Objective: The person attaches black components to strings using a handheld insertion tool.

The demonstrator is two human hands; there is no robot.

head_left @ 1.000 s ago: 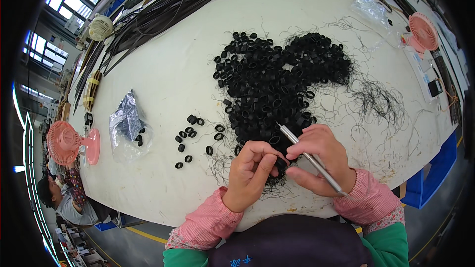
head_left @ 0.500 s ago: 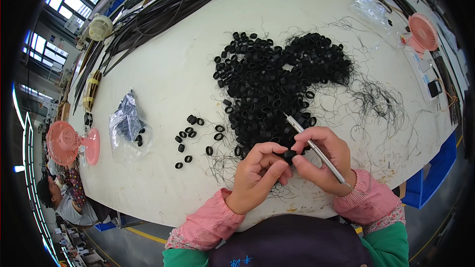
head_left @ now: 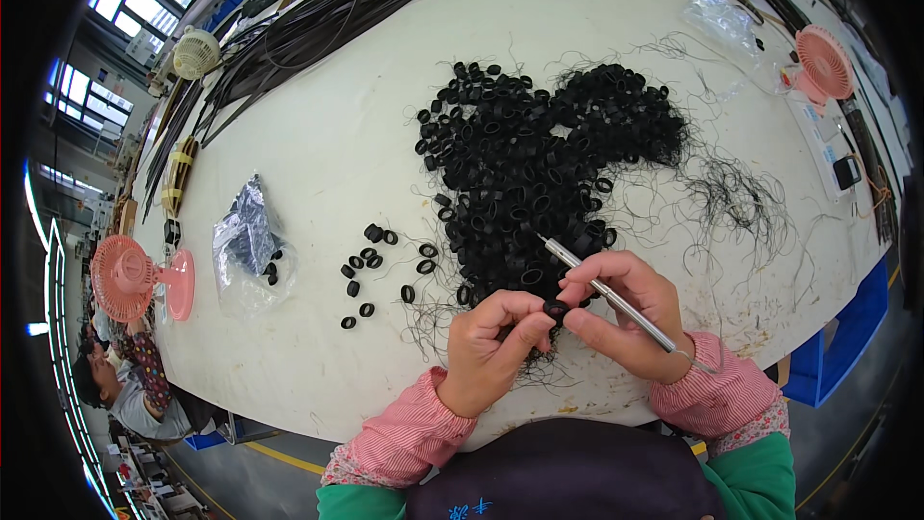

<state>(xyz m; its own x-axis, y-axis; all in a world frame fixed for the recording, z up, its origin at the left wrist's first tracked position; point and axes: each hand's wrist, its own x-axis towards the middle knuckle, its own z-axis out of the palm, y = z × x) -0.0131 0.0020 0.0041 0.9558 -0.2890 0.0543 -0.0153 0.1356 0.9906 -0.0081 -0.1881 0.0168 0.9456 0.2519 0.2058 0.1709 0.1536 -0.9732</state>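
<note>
Between my two hands, at the near edge of the pile, is one small black ring (head_left: 555, 309). My left hand (head_left: 491, 347) pinches its left side between thumb and forefinger. The thumb and forefinger of my right hand (head_left: 630, 313) grip its right side. Lying across the right hand is a slim silver metal tool (head_left: 616, 300) with a pointed tip, directed up and left over the pile, and a thin curved wire at its back end. Beyond my hands spreads a large heap of black rings (head_left: 520, 164).
Several loose rings (head_left: 373, 255) lie left of the heap. Black thread scraps (head_left: 736, 193) litter the table to its right. A clear plastic bag (head_left: 250, 246) and a pink fan (head_left: 125, 277) stand left; another pink fan (head_left: 824, 63) is far right. Long black strips (head_left: 298, 34) lie far left.
The ring has turned so its opening now shows, and it has shifted slightly left. The silver tool's tip has moved left and down.
</note>
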